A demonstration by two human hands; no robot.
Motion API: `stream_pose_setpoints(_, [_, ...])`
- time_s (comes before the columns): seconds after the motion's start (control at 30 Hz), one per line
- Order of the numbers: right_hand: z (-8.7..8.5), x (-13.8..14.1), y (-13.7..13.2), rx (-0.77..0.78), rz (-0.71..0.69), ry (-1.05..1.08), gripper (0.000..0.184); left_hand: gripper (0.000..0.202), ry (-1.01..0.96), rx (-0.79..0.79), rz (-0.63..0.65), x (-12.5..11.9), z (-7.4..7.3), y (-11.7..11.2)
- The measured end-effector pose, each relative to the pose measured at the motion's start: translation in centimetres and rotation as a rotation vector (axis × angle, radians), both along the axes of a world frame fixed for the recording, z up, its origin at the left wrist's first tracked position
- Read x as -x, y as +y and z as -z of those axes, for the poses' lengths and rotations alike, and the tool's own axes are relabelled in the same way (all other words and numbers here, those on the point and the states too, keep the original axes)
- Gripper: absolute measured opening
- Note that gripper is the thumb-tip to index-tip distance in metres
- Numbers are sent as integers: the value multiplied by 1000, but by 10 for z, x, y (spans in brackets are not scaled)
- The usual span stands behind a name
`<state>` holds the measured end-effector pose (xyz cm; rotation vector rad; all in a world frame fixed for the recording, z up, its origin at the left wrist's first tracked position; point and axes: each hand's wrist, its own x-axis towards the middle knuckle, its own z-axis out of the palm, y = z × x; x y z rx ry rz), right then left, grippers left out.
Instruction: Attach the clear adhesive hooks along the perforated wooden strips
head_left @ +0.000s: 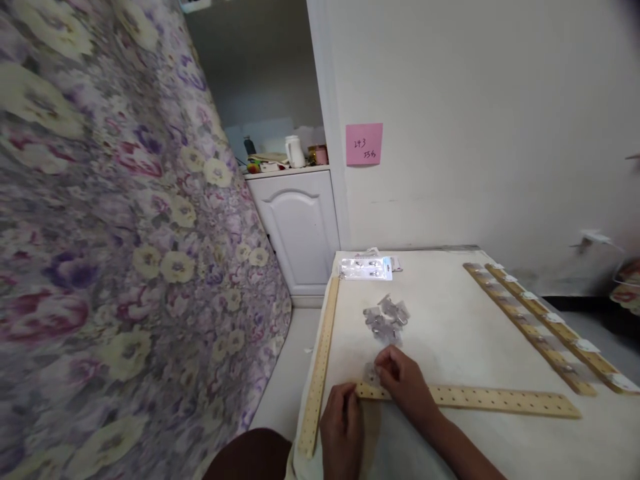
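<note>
A long wooden strip with rows of small holes (500, 400) lies across the near part of a white table (450, 293). My left hand (341, 430) rests on its left end with the fingers curled down on the wood. My right hand (403, 381) sits just above the same end, fingers pinched on a small clear plastic piece (370, 373) that I cannot make out well. A little farther back lies a loose pile of small clear bags with metal parts (387, 319).
Another holed wooden strip (320, 363) runs along the table's left edge. Two strips with white tags (545, 327) lie at the right. A clear blister pack (367, 268) lies at the far edge. A flowered mattress (100, 233) leans at the left. A white cabinet (300, 227) stands behind.
</note>
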<state>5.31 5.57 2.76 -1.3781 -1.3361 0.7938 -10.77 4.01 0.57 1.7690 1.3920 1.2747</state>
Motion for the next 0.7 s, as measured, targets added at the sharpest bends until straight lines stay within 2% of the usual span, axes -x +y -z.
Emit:
stream_pose_setpoints(0.07, [-5,4,-6,-91,3,-114,4,23,-25,20,-22,1,1,2])
stream_pose_setpoints(0.17, [-10,8,-11,-149,-2,-141,6,24,-34,53,-53,3,2,5])
stream_pose_setpoints(0.3, [-6,6,-6,-35,37,22,6,26,-18,97,-57,3,0,5])
stream_pose_setpoints(0.47, [10,5,7,103,-32,327,18,27,-31,79,-27,3,-1,3])
stream_pose_setpoints(0.57, [18,5,13,144,-71,330,21,25,8,65,-15,4,4,1])
stream_pose_setpoints(0.7, [23,8,21,172,-118,275,20,21,61,-13,-88,6,16,-4])
